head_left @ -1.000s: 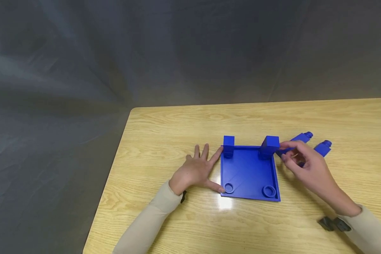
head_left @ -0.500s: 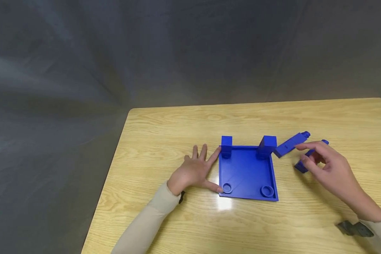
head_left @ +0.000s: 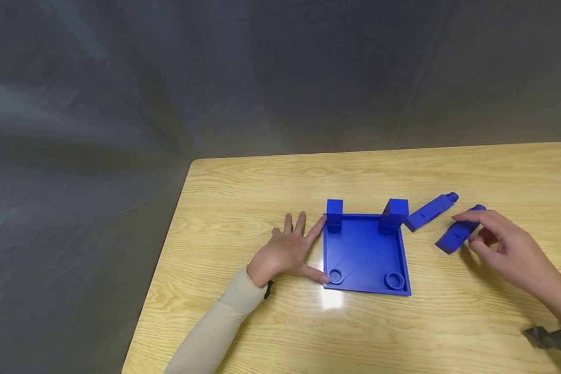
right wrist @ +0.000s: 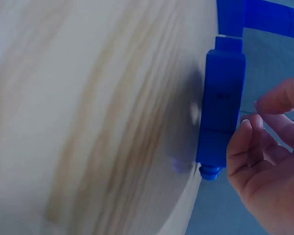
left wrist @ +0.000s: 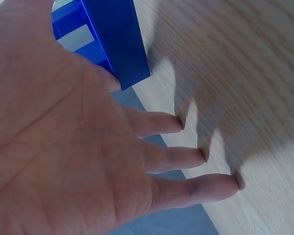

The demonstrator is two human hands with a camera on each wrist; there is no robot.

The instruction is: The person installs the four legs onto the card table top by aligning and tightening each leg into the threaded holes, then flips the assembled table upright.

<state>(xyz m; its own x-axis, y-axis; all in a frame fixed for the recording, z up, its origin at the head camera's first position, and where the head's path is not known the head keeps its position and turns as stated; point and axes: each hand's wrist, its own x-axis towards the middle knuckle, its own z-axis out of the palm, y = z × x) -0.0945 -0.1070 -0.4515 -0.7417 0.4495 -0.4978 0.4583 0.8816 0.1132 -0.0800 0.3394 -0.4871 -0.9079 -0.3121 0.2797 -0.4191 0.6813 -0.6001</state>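
A square blue tray (head_left: 364, 254) with a raised rim lies on the table, two upright blue block legs (head_left: 334, 215) (head_left: 396, 215) at its far corners and round sockets (head_left: 335, 276) at its near corners. My left hand (head_left: 285, 254) has its fingers spread, with thumb and index fingertips at the tray's left edge. To the right lies a blue block leg with a threaded end (head_left: 457, 236). My right hand (head_left: 509, 249) is at this leg, index finger over it and thumb at its near side. In the right wrist view the loosely bent fingers (right wrist: 245, 137) are close beside the leg (right wrist: 220, 107).
Another blue block leg with a threaded end (head_left: 430, 210) lies slantwise, between the tray's far right corner and the leg at my right hand. The wooden table (head_left: 243, 187) ends at a dark grey cloth (head_left: 308, 78) behind and to the left.
My right hand has moved right, away from the upright leg at the tray's far right corner, to the rightmost lying leg. My left hand has stayed at the tray's left edge.
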